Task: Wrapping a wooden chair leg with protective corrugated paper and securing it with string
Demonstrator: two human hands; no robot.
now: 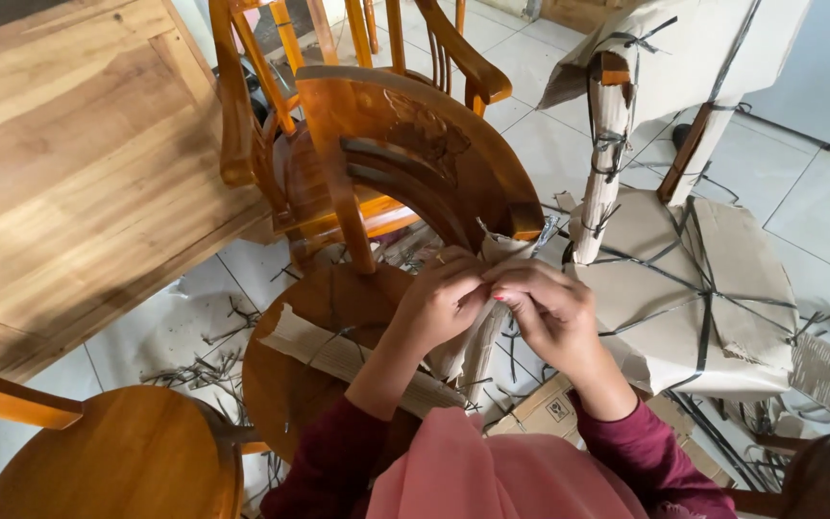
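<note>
Crinkled brown wrapping paper point(488, 252) pinched between left hand point(437, 303) and right hand point(551, 312).

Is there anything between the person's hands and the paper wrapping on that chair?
Nothing visible is. The left hand and right hand are already on the brown paper wrapping at the wooden chair's back, fingers pinching it. The other wrapped chair stands off to the side.

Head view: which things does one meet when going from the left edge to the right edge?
Wooden table → round wooden seat → left hand → right hand → chair wrapped in cardboard and black straps.
</note>
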